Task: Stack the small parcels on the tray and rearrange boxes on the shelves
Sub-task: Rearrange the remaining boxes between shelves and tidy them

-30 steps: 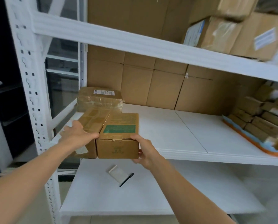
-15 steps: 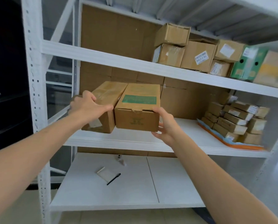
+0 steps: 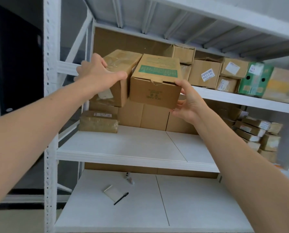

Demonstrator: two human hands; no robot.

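Cardboard seems stiff and light; left hand (image 3: 100,74) wraps the taped box (image 3: 123,58) at nine o'clock, right hand (image 3: 190,102) pinches the green-labelled box (image 3: 155,88) at four o'clock.

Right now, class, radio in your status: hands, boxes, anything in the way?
Left hand grips taped box, right hand grips green-label box. Both held side by side at upper shelf level. Stored cartons crowd that shelf just right of them.

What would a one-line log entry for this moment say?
left hand: grips taped box | right hand: grips green-label box | position: side by side, level with upper shelf
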